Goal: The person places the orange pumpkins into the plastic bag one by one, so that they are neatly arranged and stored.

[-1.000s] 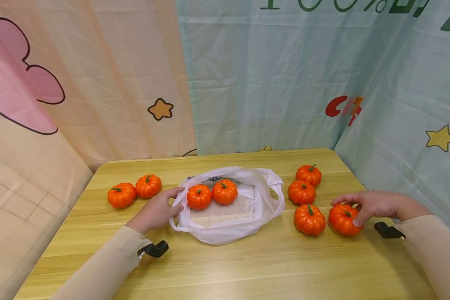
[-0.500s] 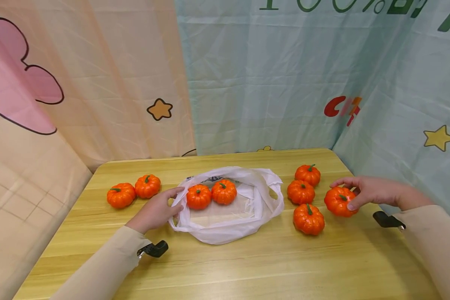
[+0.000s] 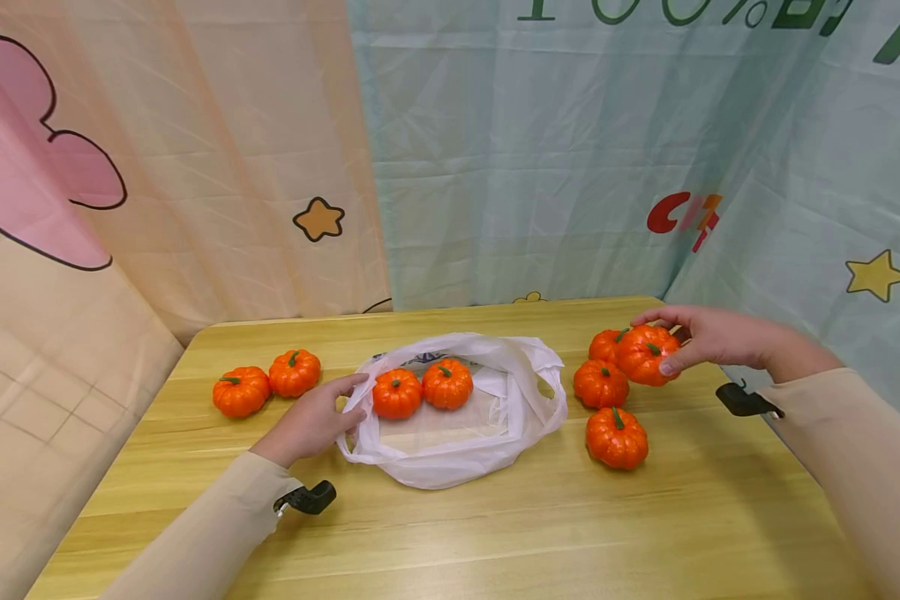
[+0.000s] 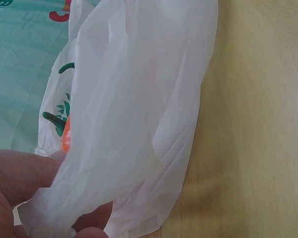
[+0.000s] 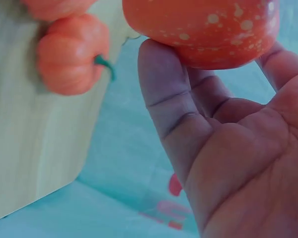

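Observation:
My right hand (image 3: 727, 337) grips a small orange pumpkin (image 3: 647, 356) with a green stem, raised above the table at the right. In the right wrist view, the fingers hold the speckled underside of this pumpkin (image 5: 203, 29). At the left rim of a white plastic bag (image 3: 450, 475), my left hand (image 3: 317, 422) pinches the bag's edge; the left wrist view shows the thin plastic (image 4: 124, 109) between thumb and fingers. Inside the spread bag sit two pumpkins, a left one (image 3: 398, 394) and a right one (image 3: 447, 384).
Beneath and left of my right hand are three pumpkins: a back one (image 3: 604, 345) partly hidden, a middle one (image 3: 601, 384) and a front one (image 3: 617, 439). Two others, a pumpkin (image 3: 241, 392) and its neighbour (image 3: 295, 372), lie left of the bag. Printed curtains (image 3: 495, 167) stand behind the wooden table (image 3: 450, 550).
My right hand has lifted the pumpkin off the table and carried it away from me and slightly left, beside the back pumpkin. The left hand and the bag have stayed in place.

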The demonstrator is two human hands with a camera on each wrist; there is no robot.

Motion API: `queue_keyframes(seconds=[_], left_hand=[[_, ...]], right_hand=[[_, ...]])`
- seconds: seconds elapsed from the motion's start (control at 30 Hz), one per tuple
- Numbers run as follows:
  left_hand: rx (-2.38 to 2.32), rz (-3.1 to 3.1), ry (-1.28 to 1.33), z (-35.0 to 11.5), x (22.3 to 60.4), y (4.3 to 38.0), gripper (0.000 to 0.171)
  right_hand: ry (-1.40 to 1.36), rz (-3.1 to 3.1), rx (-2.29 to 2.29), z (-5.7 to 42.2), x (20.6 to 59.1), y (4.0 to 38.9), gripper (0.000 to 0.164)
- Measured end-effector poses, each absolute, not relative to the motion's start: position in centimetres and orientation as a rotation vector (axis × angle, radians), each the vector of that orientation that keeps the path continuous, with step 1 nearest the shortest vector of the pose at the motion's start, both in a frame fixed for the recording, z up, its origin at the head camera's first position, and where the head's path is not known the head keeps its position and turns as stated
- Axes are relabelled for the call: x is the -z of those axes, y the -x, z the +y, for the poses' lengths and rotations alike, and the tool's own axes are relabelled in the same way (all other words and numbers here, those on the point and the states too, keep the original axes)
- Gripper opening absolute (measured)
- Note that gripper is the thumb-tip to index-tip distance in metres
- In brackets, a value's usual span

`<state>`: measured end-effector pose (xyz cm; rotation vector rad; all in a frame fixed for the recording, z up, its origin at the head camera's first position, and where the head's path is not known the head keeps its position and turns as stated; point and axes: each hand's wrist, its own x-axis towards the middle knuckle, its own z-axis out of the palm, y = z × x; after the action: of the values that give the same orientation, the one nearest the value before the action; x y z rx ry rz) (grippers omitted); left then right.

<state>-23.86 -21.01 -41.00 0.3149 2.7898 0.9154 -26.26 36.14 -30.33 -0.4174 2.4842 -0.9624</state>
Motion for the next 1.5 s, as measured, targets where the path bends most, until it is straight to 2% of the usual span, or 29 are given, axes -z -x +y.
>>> queue_keyframes(seconds=[0.67,1.0,1.5], left_hand=[[-0.937,2.78,-0.297,-21.0,40.8,23.6,0.061],[-0.93,2.782,-0.289,-21.0,40.7,23.6,0.061],[-0.929,2.78,-0.295,-20.7,40.9,23.7,0.061]], right_hand=[[0.538,2.574,0.899,29.6,26.1,27.5,0.075],[0.619,2.603,0.845,25.8,25.7,28.3,0.075],[0.748,2.519,0.778,17.1,26.1,30.2,0.073]])
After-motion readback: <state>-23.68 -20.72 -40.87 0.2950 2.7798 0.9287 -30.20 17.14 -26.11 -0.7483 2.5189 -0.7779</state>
